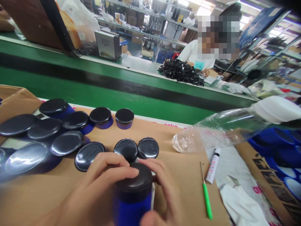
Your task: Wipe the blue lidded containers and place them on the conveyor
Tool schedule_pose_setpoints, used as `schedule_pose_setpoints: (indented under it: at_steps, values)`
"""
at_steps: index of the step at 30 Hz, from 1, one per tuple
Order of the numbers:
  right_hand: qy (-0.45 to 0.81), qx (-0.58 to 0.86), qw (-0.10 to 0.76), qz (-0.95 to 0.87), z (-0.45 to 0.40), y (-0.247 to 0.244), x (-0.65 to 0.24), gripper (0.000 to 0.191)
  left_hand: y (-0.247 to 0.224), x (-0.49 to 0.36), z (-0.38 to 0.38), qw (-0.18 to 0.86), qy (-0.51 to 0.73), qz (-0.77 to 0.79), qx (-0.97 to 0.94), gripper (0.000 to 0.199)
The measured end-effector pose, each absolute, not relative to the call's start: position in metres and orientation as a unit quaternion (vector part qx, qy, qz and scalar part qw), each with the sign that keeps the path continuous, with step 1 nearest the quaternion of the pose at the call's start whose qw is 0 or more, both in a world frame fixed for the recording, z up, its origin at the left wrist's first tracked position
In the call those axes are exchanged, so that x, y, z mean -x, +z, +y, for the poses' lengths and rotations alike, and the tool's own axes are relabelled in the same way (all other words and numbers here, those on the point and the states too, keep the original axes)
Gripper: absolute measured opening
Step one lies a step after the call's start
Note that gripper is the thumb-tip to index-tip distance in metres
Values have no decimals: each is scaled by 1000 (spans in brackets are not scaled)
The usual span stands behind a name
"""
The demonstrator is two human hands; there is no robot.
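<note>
A blue cylindrical container with a black lid (pixel 133 201) stands in front of me, held between both hands. My left hand (pixel 101 182) is closed around its upper left side, with fingers pressing on the lid. On the other side my right hand (pixel 166 188) wraps the container, its fingers at the lid's far edge and thumb low in front. Just beyond my fingers sit two black-lidded pieces, a left one (pixel 125 149) and a right one (pixel 148 147). Several more black-lidded blue containers (pixel 68 142) spread over the cardboard to the left. Motion blurs parts of both hands.
A clear plastic bottle (pixel 216 128) lies at the right. Near it are a paint marker (pixel 213 166), a green-handled pick (pixel 207 201) and a white cloth (pixel 242 204). Blue parts fill a cardboard box (pixel 261 175). Across the green conveyor (pixel 141 97), a person sits behind black parts (pixel 182 71).
</note>
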State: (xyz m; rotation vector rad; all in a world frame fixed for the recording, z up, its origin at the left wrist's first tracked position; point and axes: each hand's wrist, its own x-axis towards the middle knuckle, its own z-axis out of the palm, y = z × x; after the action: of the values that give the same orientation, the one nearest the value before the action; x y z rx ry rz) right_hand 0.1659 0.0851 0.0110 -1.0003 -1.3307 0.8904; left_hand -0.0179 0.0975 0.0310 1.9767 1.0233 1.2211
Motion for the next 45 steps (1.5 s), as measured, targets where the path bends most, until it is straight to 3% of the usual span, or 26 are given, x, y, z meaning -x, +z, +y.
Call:
schedule_pose_setpoints:
  at_steps: [5,10,13,18,21,23,25,30,34,38,42,45]
  values:
    - [607,366,477,-520,90,14,-165,64,31,12,96,286,455,424,-729,36]
    - [659,283,495,-490,91,25,-170,52,23,20,102,330,442,376,-744,43]
    - [543,406,492,-546,82,25,-175,40,24,26,102,311,441,371,-756,48]
    - [364,543,469,-595,86,27,-194,52,30,28,101,269,423,392,-772,51]
    - [264,547,500,-617,98,31,-203,17,30,26,101,272,413,408,-768,50]
    - [183,528,513,-652,102,34,-209,34,31,25,101,292,419,413,-754,49]
    - [153,495,509,-687,103,37,-214,28,33,24,102,317,432,418,-734,48]
    - [231,494,508,-667,97,29,-210,31,33,22,102,414,470,400,-669,51]
    - [211,429,486,-731,95,15,-191,51,20,21,102,495,511,319,-626,46]
    - [216,306,437,-818,94,17,-186,75,15,24,103,497,478,268,-673,35]
    - [239,311,441,-807,92,25,-190,70,24,25,98,443,438,349,-700,35]
    - [258,309,439,-803,91,25,-190,69,29,19,94,378,431,423,-702,52]
